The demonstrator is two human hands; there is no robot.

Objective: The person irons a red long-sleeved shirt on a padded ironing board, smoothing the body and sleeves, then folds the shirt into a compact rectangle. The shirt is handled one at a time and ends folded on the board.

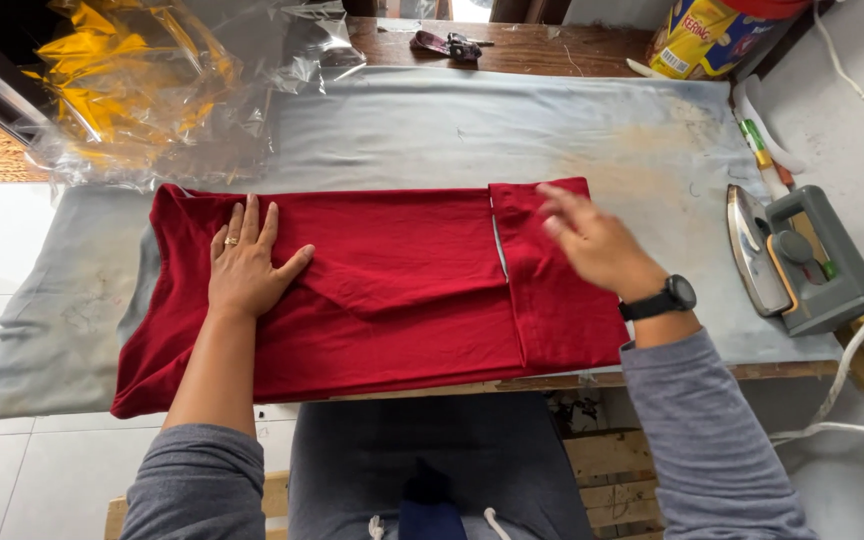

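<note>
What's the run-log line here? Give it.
left hand: flat on red garment | right hand: blurred, over folded end | iron: on its side, right

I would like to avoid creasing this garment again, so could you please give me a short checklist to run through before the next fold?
1. Left hand flat on the red knit garment, pinning it: ok.
2. Right hand over the folded right end; blurred, contact cannot tell.
3. Garment fully on the pale grey padded cloth: not ok, its near edge hangs over the table edge.
4. Grey electric iron stands apart from the garment, on its side: ok.
5. Crinkled clear plastic wrapping clear of the garment: ok, though close to its far left corner.
</note>
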